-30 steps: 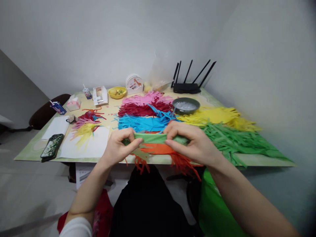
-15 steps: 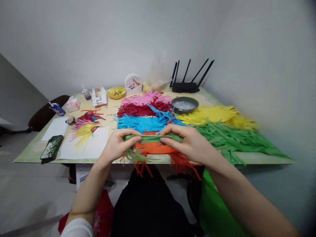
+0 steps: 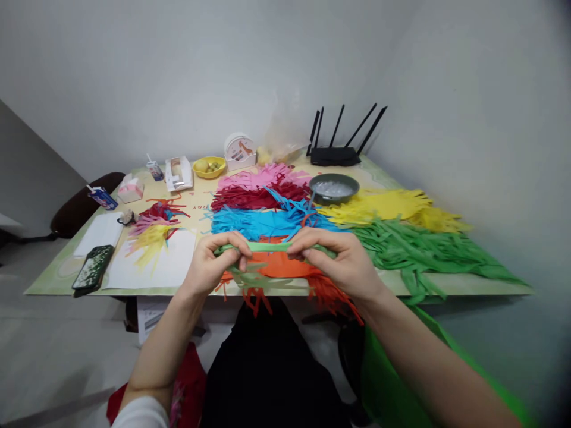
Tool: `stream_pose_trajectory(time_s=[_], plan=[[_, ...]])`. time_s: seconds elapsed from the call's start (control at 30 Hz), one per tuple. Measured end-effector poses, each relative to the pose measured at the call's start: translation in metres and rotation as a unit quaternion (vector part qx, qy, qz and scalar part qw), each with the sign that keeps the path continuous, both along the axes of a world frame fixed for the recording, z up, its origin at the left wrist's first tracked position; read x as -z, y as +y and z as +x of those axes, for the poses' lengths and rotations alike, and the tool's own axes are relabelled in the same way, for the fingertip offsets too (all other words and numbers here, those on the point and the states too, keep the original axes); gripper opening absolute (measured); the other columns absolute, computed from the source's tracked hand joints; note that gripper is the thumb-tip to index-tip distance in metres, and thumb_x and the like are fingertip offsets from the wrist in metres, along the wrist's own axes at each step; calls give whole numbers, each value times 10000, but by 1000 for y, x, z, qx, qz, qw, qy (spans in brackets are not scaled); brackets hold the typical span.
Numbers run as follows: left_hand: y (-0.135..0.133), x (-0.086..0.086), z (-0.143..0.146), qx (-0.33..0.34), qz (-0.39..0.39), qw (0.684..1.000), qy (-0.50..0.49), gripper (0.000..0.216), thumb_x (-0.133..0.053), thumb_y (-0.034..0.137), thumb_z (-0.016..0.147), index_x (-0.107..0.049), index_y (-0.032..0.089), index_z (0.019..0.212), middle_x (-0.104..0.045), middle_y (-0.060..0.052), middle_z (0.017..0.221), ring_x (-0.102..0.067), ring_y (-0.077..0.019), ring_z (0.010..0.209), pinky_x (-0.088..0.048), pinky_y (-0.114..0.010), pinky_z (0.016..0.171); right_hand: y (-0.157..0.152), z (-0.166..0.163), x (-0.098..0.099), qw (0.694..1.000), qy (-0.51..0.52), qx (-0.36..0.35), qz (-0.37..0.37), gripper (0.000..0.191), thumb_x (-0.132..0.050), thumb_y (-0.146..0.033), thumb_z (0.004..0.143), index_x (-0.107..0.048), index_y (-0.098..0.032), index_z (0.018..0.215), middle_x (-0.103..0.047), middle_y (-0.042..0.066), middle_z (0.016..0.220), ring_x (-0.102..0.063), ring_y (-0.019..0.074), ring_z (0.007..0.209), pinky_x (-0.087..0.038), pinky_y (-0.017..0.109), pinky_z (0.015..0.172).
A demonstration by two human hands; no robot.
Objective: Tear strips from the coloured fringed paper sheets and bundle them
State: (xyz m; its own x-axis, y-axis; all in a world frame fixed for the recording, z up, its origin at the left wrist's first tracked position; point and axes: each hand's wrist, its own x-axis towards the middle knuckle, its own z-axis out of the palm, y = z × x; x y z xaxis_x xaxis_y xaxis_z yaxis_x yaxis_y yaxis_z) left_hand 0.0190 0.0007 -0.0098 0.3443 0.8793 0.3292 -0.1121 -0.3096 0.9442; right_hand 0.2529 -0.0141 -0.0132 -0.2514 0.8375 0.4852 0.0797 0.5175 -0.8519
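Between my two hands a green fringed paper strip [image 3: 269, 246] is stretched level over the table's front. My left hand [image 3: 222, 257] pinches its left end between thumb and fingers, and my right hand [image 3: 328, 252] pinches the right part. Some pale green fringe hangs blurred below the left hand. Just beneath lies orange fringed paper [image 3: 285, 266], its strips drooping over the table edge. Behind it are blue fringed paper [image 3: 254, 222], dark red fringed paper [image 3: 250, 197] and pink fringed paper [image 3: 254, 177]. To the right spread green fringed paper [image 3: 419, 249] and yellow fringed paper [image 3: 388, 205].
A dark bowl [image 3: 333, 189] stands behind the blue paper, near a black router [image 3: 335, 156]. On the left are a phone [image 3: 93, 267], white sheets [image 3: 151, 276], a multicoloured tassel bundle [image 3: 156, 229], a yellow fruit dish [image 3: 209, 172] and a drink carton [image 3: 102, 198].
The green strip looks narrower and tauter between my hands, and its hanging fringe has shifted. My right hand has moved slightly right. The green sheet at lower right has spread outward.
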Motion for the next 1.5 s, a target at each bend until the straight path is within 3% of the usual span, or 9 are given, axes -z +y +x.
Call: stream_pose_trajectory(time_s=[0.17,0.37,0.5,0.63,0.77,0.93,1.07,1.3,1.5], plan=[[-1,-2,0,14,28,998,53,230,-635,335,834,-648,140,712,-611,-38,656,-575,-130,596,-478,-248,557,0,0,-2,999,-39,12,31,152,-583,-229,852,-694,-187,757,-711,32,757,-662,160,726,-526,266,695],[-8,-3,10,-80,173,969,160,227,-618,259,879,-569,171,675,-637,-18,650,-584,-123,654,-465,-247,655,-6,-7,-2,987,-101,126,29,162,-604,-256,882,-688,-199,1009,-740,37,910,-696,165,773,-535,264,724],[-10,6,12,-150,259,938,177,160,-609,222,880,-601,174,728,-649,-29,707,-599,-132,701,-464,-254,679,-10,-8,-2,974,-114,180,79,147,-576,-238,901,-713,-212,948,-750,36,913,-698,178,820,-539,285,763],[-6,-1,9,-146,204,943,218,214,-585,263,893,-573,179,696,-697,-53,781,-638,-155,747,-484,-274,715,-8,-6,-3,969,-148,167,104,152,-570,-203,903,-707,-210,970,-750,33,904,-695,170,796,-538,278,742],[0,-19,10,-84,216,926,299,96,-608,267,875,-653,182,876,-706,-98,1139,-620,-229,1097,-418,-372,995,-8,-6,-6,965,-192,112,142,191,-535,-143,904,-699,-205,980,-747,38,896,-694,163,801,-536,265,742],[5,-20,16,0,127,943,308,199,-569,294,900,-697,168,815,-727,-37,757,-660,-155,713,-490,-252,713,-10,-8,-9,964,-202,104,138,192,-538,-158,910,-692,-208,1013,-753,46,961,-699,172,860,-537,278,790],[3,-16,17,1,94,954,284,201,-573,283,894,-694,149,806,-693,-20,679,-613,-111,589,-468,-204,596,-5,-8,-9,974,-204,80,56,118,-633,-237,869,-715,-196,944,-762,38,936,-710,180,818,-537,273,746],[4,-10,10,-15,-48,993,107,219,-689,319,807,-727,126,902,-729,-55,710,-694,-164,641,-562,-270,661,2,-9,3,995,-33,35,-87,231,-631,-363,867,-735,-164,918,-772,65,826,-738,205,740,-594,316,715],[9,8,6,-3,-131,991,-23,238,-724,268,756,-763,147,958,-726,-50,715,-688,-147,601,-560,-279,668,2,-17,18,985,107,3,-138,268,-670,-418,834,-759,-203,966,-776,62,812,-742,207,705,-630,369,725]])
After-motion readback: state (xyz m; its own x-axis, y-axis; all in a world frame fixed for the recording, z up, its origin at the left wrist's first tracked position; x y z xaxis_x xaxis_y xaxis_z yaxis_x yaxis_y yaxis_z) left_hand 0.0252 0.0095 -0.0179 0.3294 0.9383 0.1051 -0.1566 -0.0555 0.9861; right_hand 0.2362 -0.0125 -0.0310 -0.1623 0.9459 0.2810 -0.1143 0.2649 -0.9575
